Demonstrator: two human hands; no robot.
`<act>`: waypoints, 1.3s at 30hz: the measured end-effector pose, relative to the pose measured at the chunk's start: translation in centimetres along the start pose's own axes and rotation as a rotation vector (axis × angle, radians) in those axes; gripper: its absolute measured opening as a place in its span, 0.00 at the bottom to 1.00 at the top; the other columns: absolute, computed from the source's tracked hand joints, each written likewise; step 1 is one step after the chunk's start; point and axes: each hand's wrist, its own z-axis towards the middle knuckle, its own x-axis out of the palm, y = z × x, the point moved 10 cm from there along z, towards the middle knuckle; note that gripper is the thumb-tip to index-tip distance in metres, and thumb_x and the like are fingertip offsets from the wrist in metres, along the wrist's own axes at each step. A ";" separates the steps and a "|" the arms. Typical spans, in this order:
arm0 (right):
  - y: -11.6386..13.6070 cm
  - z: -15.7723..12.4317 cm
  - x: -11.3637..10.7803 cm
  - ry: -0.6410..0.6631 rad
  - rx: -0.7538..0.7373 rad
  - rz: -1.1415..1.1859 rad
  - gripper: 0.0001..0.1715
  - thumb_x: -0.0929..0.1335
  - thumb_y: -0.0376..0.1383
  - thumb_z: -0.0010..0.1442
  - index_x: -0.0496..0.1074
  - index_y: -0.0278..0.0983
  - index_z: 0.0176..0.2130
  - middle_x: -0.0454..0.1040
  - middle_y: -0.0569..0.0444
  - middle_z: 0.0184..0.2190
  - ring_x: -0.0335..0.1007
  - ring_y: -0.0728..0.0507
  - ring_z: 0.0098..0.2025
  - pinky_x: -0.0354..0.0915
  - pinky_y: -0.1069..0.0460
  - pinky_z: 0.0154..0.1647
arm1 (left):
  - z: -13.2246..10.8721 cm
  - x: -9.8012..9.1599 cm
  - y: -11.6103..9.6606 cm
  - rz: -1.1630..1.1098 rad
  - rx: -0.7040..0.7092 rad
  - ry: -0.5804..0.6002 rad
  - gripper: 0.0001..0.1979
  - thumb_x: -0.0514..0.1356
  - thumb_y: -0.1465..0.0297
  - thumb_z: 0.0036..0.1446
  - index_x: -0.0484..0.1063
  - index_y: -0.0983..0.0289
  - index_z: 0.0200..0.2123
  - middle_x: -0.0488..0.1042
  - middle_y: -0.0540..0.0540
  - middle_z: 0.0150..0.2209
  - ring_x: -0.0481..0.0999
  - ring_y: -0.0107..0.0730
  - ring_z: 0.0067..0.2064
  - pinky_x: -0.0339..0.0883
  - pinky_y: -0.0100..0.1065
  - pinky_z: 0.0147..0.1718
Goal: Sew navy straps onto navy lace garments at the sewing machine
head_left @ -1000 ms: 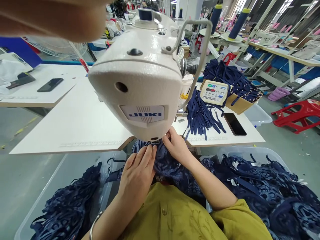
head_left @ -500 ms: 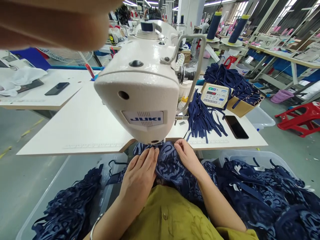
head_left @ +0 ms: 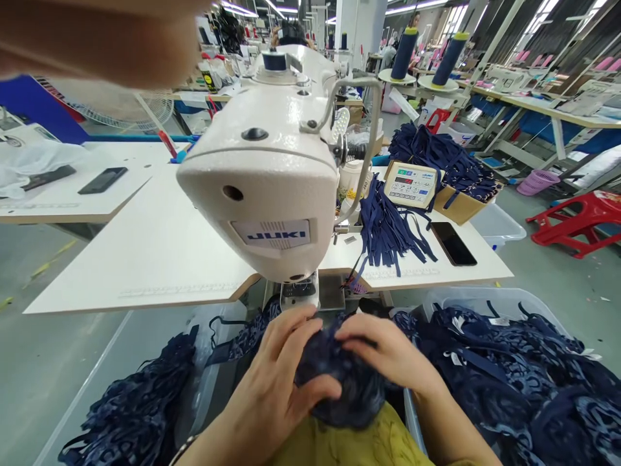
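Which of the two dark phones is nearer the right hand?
The glossy black rectangular phone beside the navy fabric straps; the other dark rectangular phone lies far left, on the neighbouring white table.

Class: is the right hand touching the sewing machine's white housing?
Apart. The head view shows the right hand below the machine's white housing, with a grey plate visible in the gap between them.

- A dark phone (head_left: 453, 244) lies on the right of the bench (head_left: 165, 239).
- Another phone (head_left: 103, 180) lies on the neighbouring bench (head_left: 72, 202) at left, near crumpled white cloth (head_left: 41, 160).
- A caged fan (head_left: 116, 110) is behind it.
- A red stool (head_left: 577, 226) stands on the floor (head_left: 557, 278) at right, a purple basket (head_left: 536, 182) near it.
- Yellow tape (head_left: 43, 267) marks the floor at left.
- A white pillar (head_left: 359, 32) rises behind.
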 end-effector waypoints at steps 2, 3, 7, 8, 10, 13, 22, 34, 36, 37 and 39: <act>3.5 -0.3 1.5 0.096 -0.196 0.048 0.14 0.63 0.27 0.64 0.74 0.41 0.45 0.78 0.54 0.38 0.73 0.49 0.43 0.65 0.57 0.46 | 0.1 2.1 0.6 -0.257 -0.137 0.162 0.26 0.57 0.59 0.60 0.57 0.58 0.59 0.67 0.57 0.56 0.68 0.35 0.55 0.64 0.31 0.52; 4.7 -0.4 1.8 0.124 -0.265 0.071 0.15 0.63 0.26 0.64 0.74 0.40 0.44 0.78 0.54 0.37 0.73 0.49 0.42 0.65 0.57 0.46 | 0.0 3.6 0.8 -0.390 -0.213 0.271 0.24 0.59 0.60 0.59 0.60 0.56 0.57 0.71 0.53 0.52 0.72 0.32 0.51 0.66 0.29 0.48; 1.0 0.2 0.4 0.040 -0.049 0.186 0.10 0.67 0.31 0.62 0.76 0.40 0.43 0.78 0.54 0.38 0.73 0.48 0.42 0.66 0.55 0.45 | -0.7 5.7 2.6 -0.616 -0.446 0.387 0.12 0.59 0.58 0.58 0.71 0.58 0.39 0.74 0.46 0.32 0.71 0.27 0.34 0.65 0.24 0.33; -2.1 0.2 -0.7 -0.058 0.118 0.237 0.08 0.70 0.34 0.60 0.76 0.40 0.42 0.78 0.53 0.39 0.73 0.47 0.42 0.67 0.54 0.44 | -0.7 5.3 3.3 -0.604 -0.473 0.344 0.12 0.57 0.57 0.59 0.71 0.59 0.38 0.73 0.46 0.31 0.70 0.26 0.32 0.64 0.24 0.32; -9.4 -1.5 -3.5 -0.419 0.486 0.436 0.10 0.70 0.43 0.58 0.76 0.38 0.36 0.78 0.52 0.35 0.72 0.47 0.34 0.68 0.54 0.34 | -0.8 4.4 4.4 -0.603 -0.508 0.284 0.15 0.52 0.56 0.62 0.70 0.60 0.37 0.69 0.45 0.26 0.66 0.24 0.28 0.61 0.24 0.27; -15.6 -2.2 -3.3 -0.507 0.645 0.488 0.22 0.68 0.51 0.58 0.75 0.35 0.32 0.77 0.47 0.31 0.71 0.46 0.29 0.65 0.54 0.23 | -0.7 2.9 5.5 -0.568 -0.521 0.212 0.16 0.50 0.55 0.62 0.69 0.60 0.36 0.66 0.45 0.23 0.64 0.24 0.25 0.59 0.23 0.23; -19.0 0.5 -0.8 -0.704 0.646 0.752 0.25 0.72 0.54 0.50 0.74 0.36 0.33 0.74 0.54 0.27 0.64 0.53 0.22 0.60 0.60 0.19 | 1.9 -1.1 6.1 0.026 -0.212 0.024 0.15 0.49 0.55 0.64 0.68 0.57 0.38 0.73 0.43 0.24 0.70 0.24 0.21 0.61 0.23 0.21; -12.3 1.4 -4.0 -0.720 0.352 1.003 0.20 0.77 0.43 0.46 0.67 0.38 0.31 0.64 0.63 0.24 0.56 0.55 0.22 0.56 0.61 0.19 | 1.5 -1.4 3.4 0.575 0.079 -0.314 0.14 0.54 0.64 0.63 0.69 0.67 0.46 0.76 0.60 0.41 0.74 0.44 0.42 0.64 0.42 0.43; -10.7 2.3 -3.2 -0.625 0.355 1.009 0.19 0.76 0.41 0.48 0.68 0.39 0.37 0.64 0.64 0.22 0.57 0.55 0.21 0.57 0.61 0.19 | 1.3 -0.5 2.7 0.551 0.111 -0.269 0.13 0.55 0.66 0.63 0.68 0.67 0.48 0.76 0.59 0.43 0.74 0.42 0.44 0.63 0.41 0.47; -9.9 2.8 -2.6 -0.578 0.360 1.004 0.19 0.76 0.41 0.49 0.68 0.39 0.39 0.66 0.63 0.22 0.58 0.55 0.20 0.57 0.61 0.19 | 1.3 -0.2 2.4 0.545 0.115 -0.261 0.16 0.56 0.65 0.62 0.68 0.68 0.49 0.76 0.60 0.45 0.74 0.42 0.46 0.62 0.41 0.49; -8.5 3.8 -1.2 -0.490 0.372 0.978 0.17 0.75 0.41 0.50 0.69 0.38 0.37 0.70 0.60 0.23 0.62 0.54 0.21 0.58 0.60 0.20 | 1.3 0.0 1.9 0.526 0.119 -0.256 0.19 0.57 0.63 0.62 0.67 0.70 0.51 0.76 0.62 0.47 0.74 0.45 0.48 0.59 0.43 0.51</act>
